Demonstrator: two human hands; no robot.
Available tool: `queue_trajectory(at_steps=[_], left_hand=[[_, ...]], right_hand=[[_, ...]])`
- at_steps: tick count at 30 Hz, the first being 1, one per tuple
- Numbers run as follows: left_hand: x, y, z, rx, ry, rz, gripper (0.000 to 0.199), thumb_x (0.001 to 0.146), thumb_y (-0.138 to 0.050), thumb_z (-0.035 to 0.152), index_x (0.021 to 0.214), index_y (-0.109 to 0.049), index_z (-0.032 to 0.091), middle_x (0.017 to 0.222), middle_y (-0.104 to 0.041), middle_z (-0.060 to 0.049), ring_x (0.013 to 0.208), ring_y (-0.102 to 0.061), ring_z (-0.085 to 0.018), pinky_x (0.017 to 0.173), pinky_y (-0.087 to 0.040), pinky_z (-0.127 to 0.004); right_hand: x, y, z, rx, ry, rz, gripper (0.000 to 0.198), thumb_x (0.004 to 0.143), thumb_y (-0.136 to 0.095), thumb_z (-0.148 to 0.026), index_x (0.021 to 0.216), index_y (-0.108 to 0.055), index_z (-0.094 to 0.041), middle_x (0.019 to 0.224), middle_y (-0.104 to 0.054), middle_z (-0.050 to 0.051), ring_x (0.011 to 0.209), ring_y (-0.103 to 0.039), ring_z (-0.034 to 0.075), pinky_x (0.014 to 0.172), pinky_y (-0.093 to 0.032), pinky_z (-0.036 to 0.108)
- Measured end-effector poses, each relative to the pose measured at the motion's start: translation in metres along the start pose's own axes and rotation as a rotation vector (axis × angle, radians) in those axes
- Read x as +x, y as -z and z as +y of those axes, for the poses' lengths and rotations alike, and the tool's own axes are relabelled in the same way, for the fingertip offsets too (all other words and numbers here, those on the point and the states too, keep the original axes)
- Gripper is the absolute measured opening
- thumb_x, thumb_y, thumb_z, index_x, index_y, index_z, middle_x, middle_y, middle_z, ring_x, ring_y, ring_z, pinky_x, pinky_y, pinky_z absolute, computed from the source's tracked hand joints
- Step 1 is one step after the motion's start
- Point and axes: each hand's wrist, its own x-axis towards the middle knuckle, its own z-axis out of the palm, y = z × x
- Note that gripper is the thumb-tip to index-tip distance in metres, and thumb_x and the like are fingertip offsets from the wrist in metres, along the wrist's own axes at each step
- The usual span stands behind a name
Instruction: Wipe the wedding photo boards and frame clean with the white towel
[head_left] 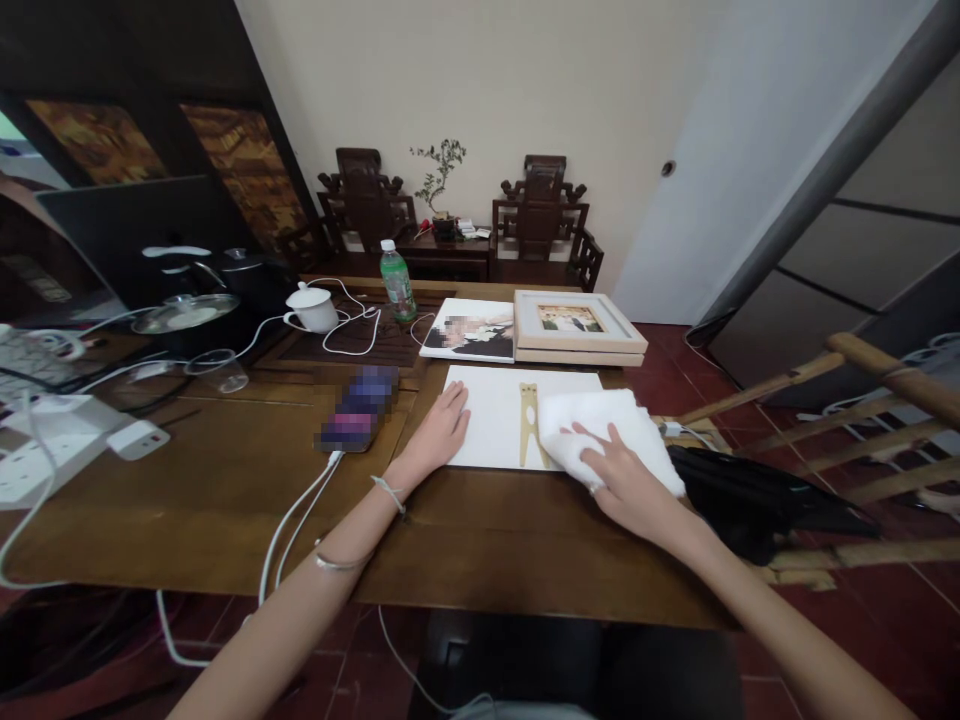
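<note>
Panel (487,410), white, lies flat on counter (525,550) directly before us. Our left hand (444,428) rests palm down on its left edge, likely steadying it; our right hand (621,470), fingers spread, lies on white cloth (637,430) over its right side. Tan bear-shaped stand (526,425) on panel, just beside cloth. Beyond: wooden frame (529,318) holds photo (571,318), probably set back for working room; lidded white teacup (312,310) hides contents; capped green-labelled bottle (397,280), fill unclear to us.

White cloth (636,420), brown table (540,550)
</note>
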Motion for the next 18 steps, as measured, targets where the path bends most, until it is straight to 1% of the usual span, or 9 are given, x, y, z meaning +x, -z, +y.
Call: queue_trajectory(at_steps=[2, 4, 7, 9, 11, 15, 18], left_hand=[[0.0, 0.0, 0.0, 0.004, -0.001, 0.004, 0.045, 0.092, -0.034, 0.026, 0.13, -0.047, 0.006, 0.144, -0.042, -0.02, 0.138, -0.033, -0.029, 0.113, -0.029, -0.049], [0.0, 0.0, 0.001, 0.004, -0.006, 0.012, 0.045, 0.092, -0.034, 0.026, 0.13, -0.047, 0.006, 0.143, -0.042, -0.02, 0.138, -0.033, -0.028, 0.114, -0.029, -0.048], [0.0, 0.001, 0.002, 0.011, -0.013, 0.017, 0.045, 0.092, -0.034, 0.026, 0.13, -0.047, 0.005, 0.143, -0.043, -0.021, 0.138, -0.033, -0.029, 0.114, -0.028, -0.049], [0.0, 0.001, 0.002, 0.022, -0.007, 0.009, 0.045, 0.092, -0.033, 0.026, 0.13, -0.047, 0.006, 0.143, -0.042, -0.021, 0.138, -0.033, -0.029, 0.113, -0.03, -0.049], [0.0, 0.002, 0.002, 0.03, 0.002, 0.0, 0.045, 0.093, -0.033, 0.026, 0.13, -0.047, 0.005, 0.143, -0.042, -0.021, 0.138, -0.033, -0.029, 0.113, -0.03, -0.048], [0.0, 0.004, 0.003, 0.02, 0.005, -0.017, 0.045, 0.093, -0.033, 0.026, 0.129, -0.047, 0.004, 0.144, -0.041, -0.022, 0.138, -0.033, -0.029, 0.113, -0.029, -0.048], [0.001, 0.005, 0.004, 0.02, 0.011, -0.029, 0.045, 0.093, -0.034, 0.026, 0.13, -0.047, 0.004, 0.144, -0.041, -0.022, 0.138, -0.033, -0.029, 0.114, -0.029, -0.047]], right_hand=[[-0.022, 0.006, -0.007, 0.025, 0.012, -0.042, 0.039, 0.065, -0.041, -0.003, 0.098, -0.057, -0.017, 0.143, -0.044, 0.015, 0.139, -0.027, 0.03, 0.112, -0.018, 0.058], [-0.036, 0.012, -0.01, 0.041, 0.008, -0.082, 0.037, 0.067, -0.041, -0.005, 0.097, -0.057, -0.019, 0.143, -0.045, 0.013, 0.137, -0.03, 0.031, 0.111, -0.024, 0.055], [-0.036, 0.016, -0.003, 0.054, -0.049, -0.141, 0.034, 0.072, -0.041, -0.009, 0.099, -0.057, -0.02, 0.137, -0.052, 0.012, 0.134, -0.036, 0.033, 0.104, -0.035, 0.052], [-0.023, 0.017, 0.007, 0.064, -0.116, -0.149, 0.03, 0.077, -0.041, -0.013, 0.101, -0.057, -0.02, 0.128, -0.058, 0.012, 0.131, -0.039, 0.035, 0.098, -0.04, 0.049], [-0.002, 0.018, 0.018, 0.076, -0.161, -0.122, 0.025, 0.08, -0.04, -0.017, 0.099, -0.056, -0.02, 0.116, -0.063, 0.012, 0.128, -0.042, 0.036, 0.094, -0.043, 0.047], [0.044, 0.021, 0.041, 0.078, -0.15, -0.035, 0.018, 0.081, -0.037, -0.018, 0.09, -0.052, -0.021, 0.093, -0.065, 0.009, 0.109, -0.056, 0.033, 0.093, -0.042, 0.047], [0.064, 0.02, 0.05, 0.041, -0.137, 0.0, 0.018, 0.081, -0.037, -0.018, 0.091, -0.052, -0.02, 0.088, -0.064, 0.007, 0.098, -0.059, 0.032, 0.095, -0.038, 0.049]])
